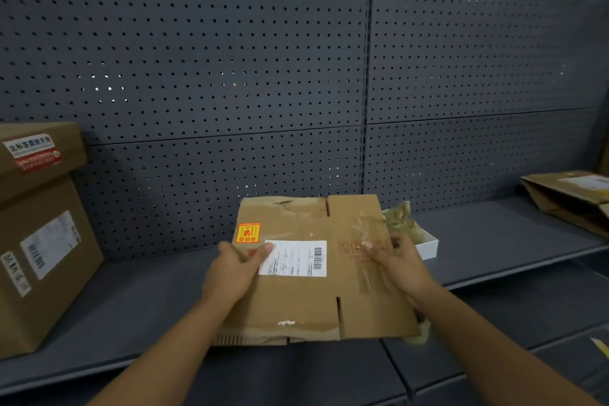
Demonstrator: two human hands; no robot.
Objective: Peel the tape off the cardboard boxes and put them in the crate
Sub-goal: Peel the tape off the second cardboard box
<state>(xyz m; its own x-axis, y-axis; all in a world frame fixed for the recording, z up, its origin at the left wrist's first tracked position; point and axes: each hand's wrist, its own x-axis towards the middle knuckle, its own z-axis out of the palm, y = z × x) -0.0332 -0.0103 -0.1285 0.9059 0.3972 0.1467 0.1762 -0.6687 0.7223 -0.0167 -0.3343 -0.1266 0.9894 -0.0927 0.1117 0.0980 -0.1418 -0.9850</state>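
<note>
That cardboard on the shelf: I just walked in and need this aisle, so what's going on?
A person holds a flattened cardboard box over a grey shelf. The left hand grips its left edge, thumb on the white label. The right hand pinches clear tape on its right side. No crate is visible.

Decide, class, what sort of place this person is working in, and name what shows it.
Probably a stockroom or warehouse packing area: grey perforated metal back panels behind a metal shelf, labelled cardboard boxes standing on it, and a flattened box with a shipping label held in both hands.
</note>
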